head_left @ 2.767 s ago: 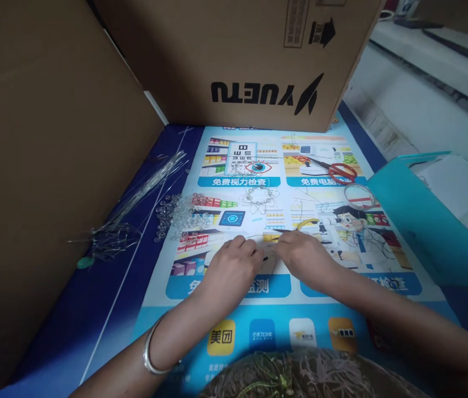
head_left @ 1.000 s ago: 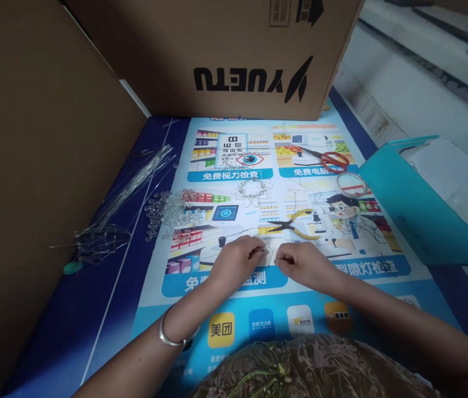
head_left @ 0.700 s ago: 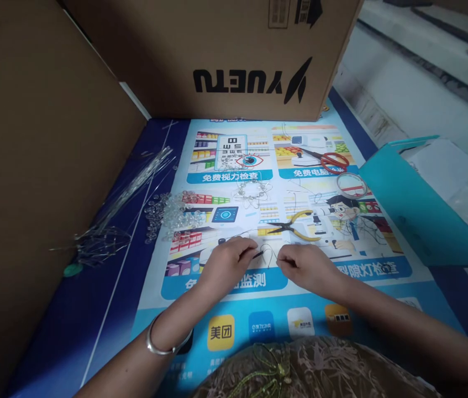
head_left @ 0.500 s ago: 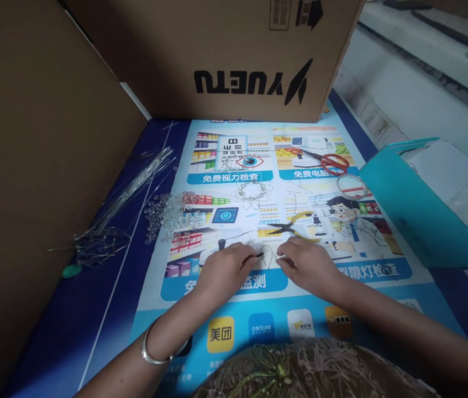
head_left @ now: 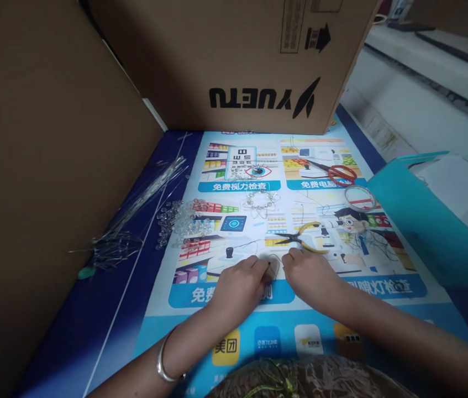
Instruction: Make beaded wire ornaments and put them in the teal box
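Note:
My left hand (head_left: 240, 284), a silver bangle on its wrist, is closed in a pinch on a thin wire (head_left: 275, 260) that curves in a small loop between the hands. A dark bit shows at its fingertips. Opposite it, my right hand (head_left: 306, 271) is also pinched closed, close to the loop's other side; its fingertips are partly hidden. Just beyond the right hand lie yellow-handled pliers (head_left: 300, 239) with their jaws apart, pointing left. Farther off rests a ring of clear beads with wire loops (head_left: 261, 200).
Clear loose beads (head_left: 184, 218) lie in a heap at left, beside a bundle of thin wires (head_left: 151, 190). Red-handled scissors (head_left: 341, 172) and a clear ring-shaped roll (head_left: 360, 198) lie at right, near a turquoise box (head_left: 411, 221). Cardboard (head_left: 250, 66) stands at the back.
The view has shifted, so everything sits lower and farther right. My left hand has turned, its knuckles now more on top, and the wire loop stands between the hands.

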{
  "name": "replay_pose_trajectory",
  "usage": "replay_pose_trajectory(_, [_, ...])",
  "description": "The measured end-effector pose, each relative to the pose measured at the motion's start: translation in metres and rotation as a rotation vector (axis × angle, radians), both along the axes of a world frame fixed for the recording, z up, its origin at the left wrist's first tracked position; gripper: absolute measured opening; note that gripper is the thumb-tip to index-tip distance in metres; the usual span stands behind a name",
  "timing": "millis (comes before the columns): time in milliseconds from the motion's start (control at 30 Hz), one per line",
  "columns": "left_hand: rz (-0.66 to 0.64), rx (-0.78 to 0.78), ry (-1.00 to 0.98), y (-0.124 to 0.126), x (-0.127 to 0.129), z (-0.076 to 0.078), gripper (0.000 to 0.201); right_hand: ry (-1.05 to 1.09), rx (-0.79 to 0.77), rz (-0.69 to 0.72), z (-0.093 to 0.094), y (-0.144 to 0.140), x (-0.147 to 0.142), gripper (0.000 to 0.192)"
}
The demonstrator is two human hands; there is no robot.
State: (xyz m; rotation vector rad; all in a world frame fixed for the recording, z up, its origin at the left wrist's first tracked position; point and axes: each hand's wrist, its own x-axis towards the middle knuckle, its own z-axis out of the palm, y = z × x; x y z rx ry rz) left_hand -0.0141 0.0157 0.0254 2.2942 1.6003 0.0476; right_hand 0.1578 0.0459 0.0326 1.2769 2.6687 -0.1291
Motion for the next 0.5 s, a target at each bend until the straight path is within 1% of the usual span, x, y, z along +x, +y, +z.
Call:
replay_pose_trajectory(100, [-0.040,0.005,0.012,-0.004,0.001,0.002,0.015,-0.033,-0.010,0.031,0.004,0.006,-0.008,0.013])
replay_pose_trajectory(233, [-0.074,-0.024,-0.010,-0.005,-0.001,0.006,0.014,-0.035,-0.055,0.017,0.005,0.013,-0.010,0.011])
replay_pose_trajectory(300, [-0.065,-0.046,-0.035,-0.003,-0.003,0.008,0.016,-0.014,-0.063,0.010,0.004,0.016,-0.007,0.010])
replay_pose_trajectory(400, [-0.040,-0.066,-0.081,-0.001,-0.006,0.008,0.021,0.039,-0.031,-0.025,0.002,0.020,0.000,0.010])
replay_pose_trajectory(467, [0.001,-0.074,-0.147,0.001,-0.008,0.008,0.020,0.082,-0.002,-0.049,0.002,0.021,0.004,0.010])
replay_pose_trajectory(500, [0.042,-0.079,-0.204,0.002,-0.008,0.008,0.019,0.102,0.014,-0.051,0.003,0.021,0.004,0.010])
